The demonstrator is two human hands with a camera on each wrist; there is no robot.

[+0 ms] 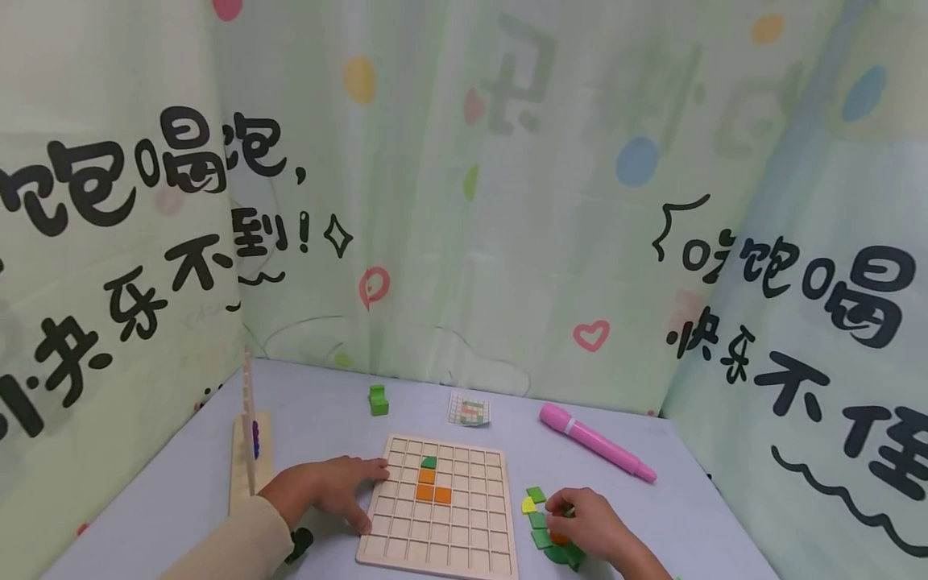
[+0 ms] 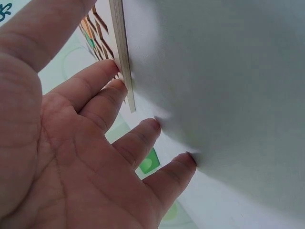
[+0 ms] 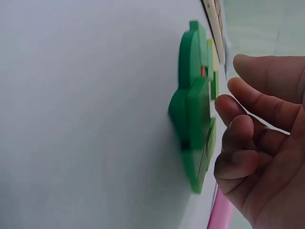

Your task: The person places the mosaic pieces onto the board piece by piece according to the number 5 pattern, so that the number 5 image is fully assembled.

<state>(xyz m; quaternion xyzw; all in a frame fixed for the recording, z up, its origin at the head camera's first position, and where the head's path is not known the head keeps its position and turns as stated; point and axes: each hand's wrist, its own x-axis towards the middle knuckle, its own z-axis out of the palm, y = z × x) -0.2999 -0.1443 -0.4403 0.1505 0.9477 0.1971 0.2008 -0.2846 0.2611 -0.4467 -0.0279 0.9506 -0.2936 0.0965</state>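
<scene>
Resting with its fingers spread, my left grip (image 1: pixel 341 487), a bare hand, touches the left edge of a pale wooden grid board (image 1: pixel 474 536) lying flat on the table (image 1: pixel 312 407). Toward the board's far side, three orange squares (image 1: pixel 424 492) form an L, with a rounded green piece (image 1: pixel 429 462) just beyond them. Off the board's right edge, my right grip (image 1: pixel 590 524) hangs over a small cluster of loose pieces (image 1: pixel 539 538), green, yellow and orange; its fingers are loosely curled, and I cannot tell whether they pinch a piece. Past that hand lies a thick pink marker (image 1: pixel 598 443). Behind the board I see a patterned card (image 1: pixel 470 410) and a green block (image 1: pixel 379 401). Left of my left arm stands an upright wooden panel (image 1: pixel 249 435). A pale printed curtain (image 1: pixel 449 242) surrounds the table.
</scene>
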